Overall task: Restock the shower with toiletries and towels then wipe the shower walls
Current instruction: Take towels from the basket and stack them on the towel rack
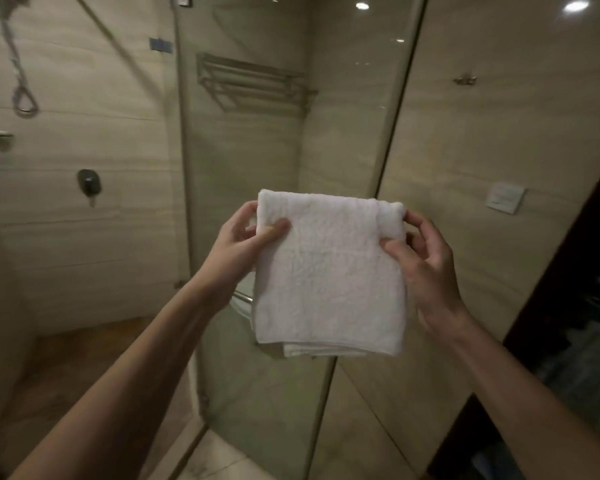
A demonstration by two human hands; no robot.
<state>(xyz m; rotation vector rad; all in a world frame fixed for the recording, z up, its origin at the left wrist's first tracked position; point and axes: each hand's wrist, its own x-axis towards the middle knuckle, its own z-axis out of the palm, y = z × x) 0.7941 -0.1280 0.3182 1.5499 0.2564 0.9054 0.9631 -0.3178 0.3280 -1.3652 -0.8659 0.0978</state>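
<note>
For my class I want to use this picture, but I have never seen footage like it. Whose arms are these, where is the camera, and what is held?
No machine here: a person wears a wide-angle camera on the head, so you look along their own bare arms. The left hand and right hand each pinch an upper corner of a folded white towel, holding it up before a glass shower panel. Through the glass a metal rack is fixed on the tiled wall. At left is a round shower tap; at right, a pale wall switch.
</note>
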